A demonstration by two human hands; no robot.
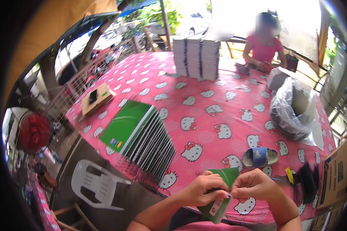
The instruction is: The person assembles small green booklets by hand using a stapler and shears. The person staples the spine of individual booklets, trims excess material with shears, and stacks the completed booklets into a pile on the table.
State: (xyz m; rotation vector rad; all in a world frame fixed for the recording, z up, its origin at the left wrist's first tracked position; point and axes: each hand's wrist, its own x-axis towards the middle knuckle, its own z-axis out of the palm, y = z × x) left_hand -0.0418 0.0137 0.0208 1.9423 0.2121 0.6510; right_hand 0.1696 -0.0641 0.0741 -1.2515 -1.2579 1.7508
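Observation:
Close in front of me, a green-covered notebook is held tilted above the table edge. My left hand is closed around it, thumb pressed near its edge. My right hand meets the same edge in a pinch, its fingertips almost touching my left thumb. Whatever lies between those fingertips is too small to make out. To the left rises a tall stack of green spiral notebooks, their bound edges facing me. Beyond my right hand lies a blue slipper.
Pink patterned cloth covers the table. Tall notebook stacks stand at the back, and a person in pink sits behind. At right are a plastic bag, black wire-like strands and a cardboard box. A phone lies far left.

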